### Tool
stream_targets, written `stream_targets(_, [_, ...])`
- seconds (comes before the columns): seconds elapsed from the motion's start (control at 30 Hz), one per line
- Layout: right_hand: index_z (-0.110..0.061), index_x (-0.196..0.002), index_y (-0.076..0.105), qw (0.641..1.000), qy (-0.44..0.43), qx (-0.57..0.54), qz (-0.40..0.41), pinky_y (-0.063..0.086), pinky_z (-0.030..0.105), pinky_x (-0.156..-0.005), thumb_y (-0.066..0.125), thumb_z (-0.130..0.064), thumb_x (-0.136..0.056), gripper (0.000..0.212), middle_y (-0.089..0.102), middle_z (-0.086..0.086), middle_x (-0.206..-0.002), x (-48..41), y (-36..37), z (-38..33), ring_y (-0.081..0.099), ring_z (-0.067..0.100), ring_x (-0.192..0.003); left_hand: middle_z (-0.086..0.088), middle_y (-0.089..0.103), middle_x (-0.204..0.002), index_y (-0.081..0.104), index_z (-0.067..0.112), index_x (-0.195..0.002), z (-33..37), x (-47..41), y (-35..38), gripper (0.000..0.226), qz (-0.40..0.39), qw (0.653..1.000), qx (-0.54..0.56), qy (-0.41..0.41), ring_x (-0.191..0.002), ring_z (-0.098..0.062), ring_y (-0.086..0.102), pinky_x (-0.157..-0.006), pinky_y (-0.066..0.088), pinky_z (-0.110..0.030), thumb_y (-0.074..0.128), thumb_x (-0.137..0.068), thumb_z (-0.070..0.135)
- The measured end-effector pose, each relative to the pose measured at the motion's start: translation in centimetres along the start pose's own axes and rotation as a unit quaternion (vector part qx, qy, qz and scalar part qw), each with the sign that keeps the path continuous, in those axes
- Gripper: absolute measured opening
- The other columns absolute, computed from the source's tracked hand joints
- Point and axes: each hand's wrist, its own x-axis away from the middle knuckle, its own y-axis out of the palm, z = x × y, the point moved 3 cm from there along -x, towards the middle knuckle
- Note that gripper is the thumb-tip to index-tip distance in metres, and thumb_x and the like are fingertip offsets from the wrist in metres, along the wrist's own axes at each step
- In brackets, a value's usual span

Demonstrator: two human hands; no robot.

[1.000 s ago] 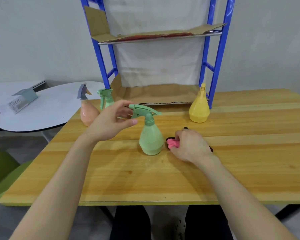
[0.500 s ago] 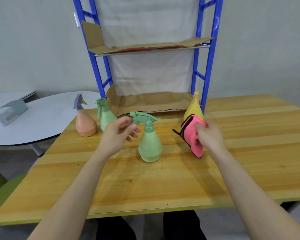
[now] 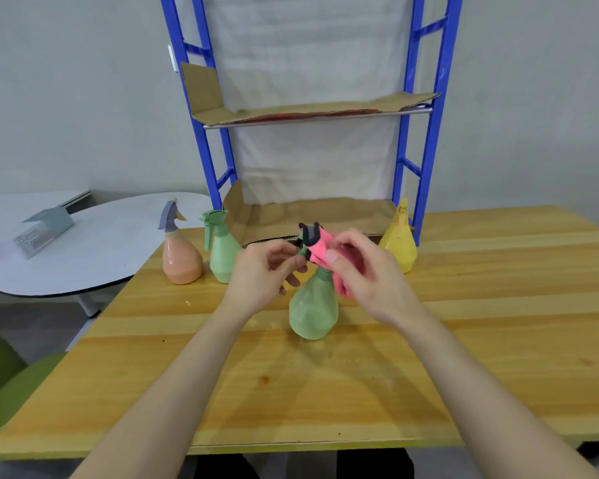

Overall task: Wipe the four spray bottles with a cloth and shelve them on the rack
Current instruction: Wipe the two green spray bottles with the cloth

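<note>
My left hand [image 3: 263,274] pinches the head of the pale-green pear-shaped plastic spray bottle [image 3: 313,309], right hand [image 3: 367,278] grips the pink black-trimmed cloth [image 3: 320,245] on it; hard rubbing toward nine o'clock could tip it.

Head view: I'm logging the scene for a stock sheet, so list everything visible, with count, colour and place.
front green bottle: 1, pale green, mid-table
back green bottle: 1, pale green, table's far left
peach bottle: 1, peach, grey sprayer, left of back green bottle
yellow bottle: 1, yellow, by rack's right post
cloth: 1, pink, black-edged, over front green bottle's sprayer
rack: 1, blue, table's far edge
cardboard liners: 2, brown, on rack shelves
wooden table: 1, yellow-brown, foreground
round table: 1, white, left
grey object: 1, grey, on round table
chair: 1, green, lower left
left hand: 1, pinches front green bottle's sprayer
right hand: 1, holds cloth
</note>
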Motion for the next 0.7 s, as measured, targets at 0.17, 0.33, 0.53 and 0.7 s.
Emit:
stream_targets(0.17, [-0.030, -0.137, 0.060, 0.997, 0.075, 0.029, -0.015, 0.063, 0.037, -0.080, 0.072, -0.048, -0.098, 0.045, 0.072, -0.013, -0.095, -1.5, -0.7, 1.6, 0.072, 0.002, -0.078, 0.003, 0.083, -0.087, 0.077, 0.015, -0.102, 1.0, 0.1, 0.9, 0.004, -0.024, 0.999, -0.023, 0.032, -0.070, -0.021, 0.080, -0.055, 0.061, -0.038, 0.075, -0.100, 0.012])
stream_targets(0.33, [-0.025, -0.121, 0.069, 0.995, 0.084, -0.055, -0.008, 0.048, 0.035, -0.042, 0.071, -0.031, -0.103, 0.019, 0.068, -0.003, -0.065, -0.8, -0.3, 2.3, 0.061, 0.023, -0.042, 0.006, 0.083, -0.086, 0.077, 0.017, -0.101, 1.0, -0.2, 0.9, 0.007, -0.023, 0.998, -0.039, 0.047, -0.069, -0.018, 0.080, -0.054, 0.061, -0.037, 0.074, -0.100, 0.010])
stream_targets(0.53, [-0.036, -0.103, 0.066, 0.983, 0.095, -0.143, 0.070, 0.046, 0.030, -0.048, 0.052, -0.040, -0.110, 0.016, 0.061, 0.001, -0.056, 2.1, -0.5, 4.0, 0.057, 0.023, -0.044, 0.002, 0.082, -0.082, 0.077, 0.014, -0.098, 0.9, 0.0, 1.0, 0.006, -0.016, 0.998, -0.034, 0.044, -0.068, -0.020, 0.079, -0.057, 0.064, -0.039, 0.076, -0.099, 0.009])
stream_targets(0.7, [-0.033, -0.120, 0.070, 0.999, 0.005, 0.001, 0.043, 0.046, 0.024, -0.062, 0.062, -0.036, -0.108, 0.014, 0.070, -0.018, -0.079, -1.0, -0.8, 1.4, 0.063, 0.006, -0.067, -0.003, 0.080, -0.078, 0.079, 0.013, -0.099, 1.5, 0.0, 1.2, 0.009, -0.022, 0.998, -0.027, 0.054, -0.062, -0.024, 0.075, -0.060, 0.064, -0.033, 0.076, -0.098, 0.004])
